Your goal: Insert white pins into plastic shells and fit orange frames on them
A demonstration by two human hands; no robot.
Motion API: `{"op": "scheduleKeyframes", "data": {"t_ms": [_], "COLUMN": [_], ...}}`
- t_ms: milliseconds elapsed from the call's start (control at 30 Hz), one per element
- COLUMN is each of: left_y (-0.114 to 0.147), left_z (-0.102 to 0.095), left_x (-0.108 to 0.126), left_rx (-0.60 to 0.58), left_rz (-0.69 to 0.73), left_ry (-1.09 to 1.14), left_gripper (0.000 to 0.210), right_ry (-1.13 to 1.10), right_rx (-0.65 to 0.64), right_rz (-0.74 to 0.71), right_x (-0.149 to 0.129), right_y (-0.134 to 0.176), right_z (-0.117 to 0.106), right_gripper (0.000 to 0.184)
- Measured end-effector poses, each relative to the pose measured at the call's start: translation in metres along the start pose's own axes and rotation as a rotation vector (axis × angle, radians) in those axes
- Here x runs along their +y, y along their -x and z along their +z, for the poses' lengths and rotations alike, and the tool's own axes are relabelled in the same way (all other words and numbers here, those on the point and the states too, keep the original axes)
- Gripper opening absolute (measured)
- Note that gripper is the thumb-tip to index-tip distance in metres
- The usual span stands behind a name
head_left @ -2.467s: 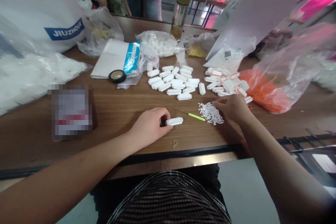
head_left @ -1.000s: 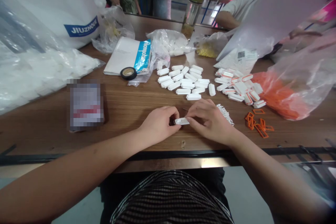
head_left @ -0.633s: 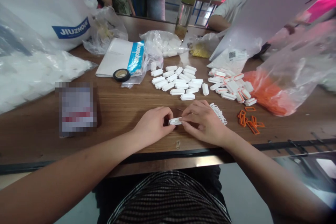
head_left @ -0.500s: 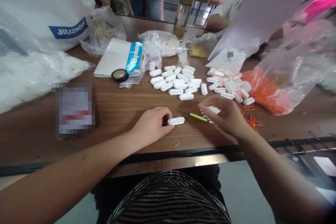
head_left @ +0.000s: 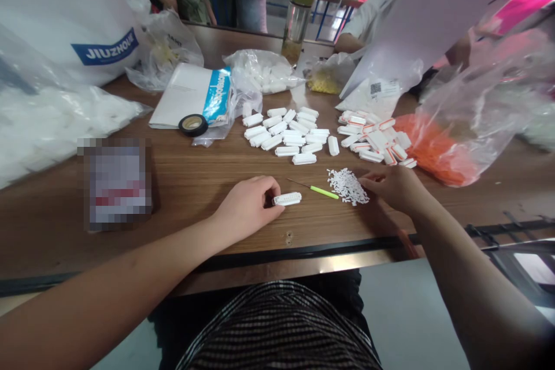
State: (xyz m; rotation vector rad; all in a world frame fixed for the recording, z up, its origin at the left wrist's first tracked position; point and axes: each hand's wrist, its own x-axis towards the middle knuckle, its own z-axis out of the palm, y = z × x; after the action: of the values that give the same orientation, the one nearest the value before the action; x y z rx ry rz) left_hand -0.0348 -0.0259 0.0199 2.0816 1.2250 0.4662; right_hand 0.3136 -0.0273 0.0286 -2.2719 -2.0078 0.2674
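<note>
My left hand pinches a white connector housing between thumb and fingers, just above the table. A row of small openings shows along the housing's upper face. At the right edge of a heap of tiny white pegs is my right hand, its thumb and forefinger drawn together. Whatever may be between those fingertips is too small to make out. A thin hooked or pointed tool with a lime-green handle lies between the housing and the heap.
Behind lie loose white housings and, right, housings with orange inserts. An orange-filled bag stands far right. At the left are black tape, a notebook, a blurred-out box and a large white bag. A bottle stands behind.
My right hand has moved right, from over the peg heap to its right edge, uncovering the pegs and hiding the loose orange frames. My left hand keeps the housing; the view has shifted slightly.
</note>
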Motion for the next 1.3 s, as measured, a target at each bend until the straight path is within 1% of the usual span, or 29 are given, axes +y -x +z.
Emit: {"op": "scheduleKeyframes", "data": {"t_ms": [100, 167, 233, 333, 433, 467, 533, 700, 767, 867, 933, 1300], "left_y": [0.001, 0.001, 0.001, 0.001, 0.001, 0.001, 0.001, 0.001, 0.001, 0.002, 0.002, 0.002], "left_z": [-0.001, -0.001, -0.001, 0.0, 0.001, 0.0, 0.0, 0.001, 0.002, 0.002, 0.002, 0.002], "left_x": [0.001, 0.001, 0.0, -0.002, -0.003, -0.003, -0.002, -0.002, -0.003, -0.003, -0.003, -0.003], "left_rx": [-0.002, 0.001, 0.008, 0.017, 0.019, 0.016, 0.013, 0.015, 0.025, 0.033, 0.031, 0.032], "left_rz": [-0.001, 0.002, 0.008, 0.019, 0.016, 0.013, 0.006, 0.0, 0.004, 0.017, 0.023, 0.027], "left_ry": [0.0, 0.001, 0.006, 0.01, 0.01, 0.012, 0.018, 0.029, 0.038, 0.054, 0.061, 0.057], "left_gripper": [0.011, 0.011, 0.011, 0.011, 0.011, 0.011, 0.011, 0.011, 0.011, 0.01, 0.01, 0.01], "right_ry": [0.099, 0.112, 0.023, -0.186, -0.292, -0.314, -0.362, -0.453, -0.444, -0.407, -0.38, -0.316], "right_rx": [-0.001, 0.004, -0.013, -0.033, 0.031, 0.049, 0.061, 0.064, 0.03, -0.02, -0.021, -0.001], "right_rz": [-0.027, -0.02, 0.017, 0.09, 0.103, 0.077, -0.03, -0.519, -0.635, -0.686, -0.689, -0.715], "right_x": [-0.009, -0.013, -0.012, -0.009, -0.018, -0.026, -0.047, -0.108, -0.125, -0.139, -0.143, -0.145], "right_y": [0.001, 0.0, -0.003, -0.005, -0.002, 0.001, 0.009, 0.027, 0.031, 0.032, 0.03, 0.03], "right_z": [-0.004, -0.005, -0.004, -0.003, -0.005, -0.006, -0.007, 0.003, 0.008, 0.013, 0.014, 0.015], "right_gripper": [0.029, 0.026, 0.022, 0.021, 0.023, 0.023, 0.023, 0.011, 0.009, 0.008, 0.007, 0.006]}}
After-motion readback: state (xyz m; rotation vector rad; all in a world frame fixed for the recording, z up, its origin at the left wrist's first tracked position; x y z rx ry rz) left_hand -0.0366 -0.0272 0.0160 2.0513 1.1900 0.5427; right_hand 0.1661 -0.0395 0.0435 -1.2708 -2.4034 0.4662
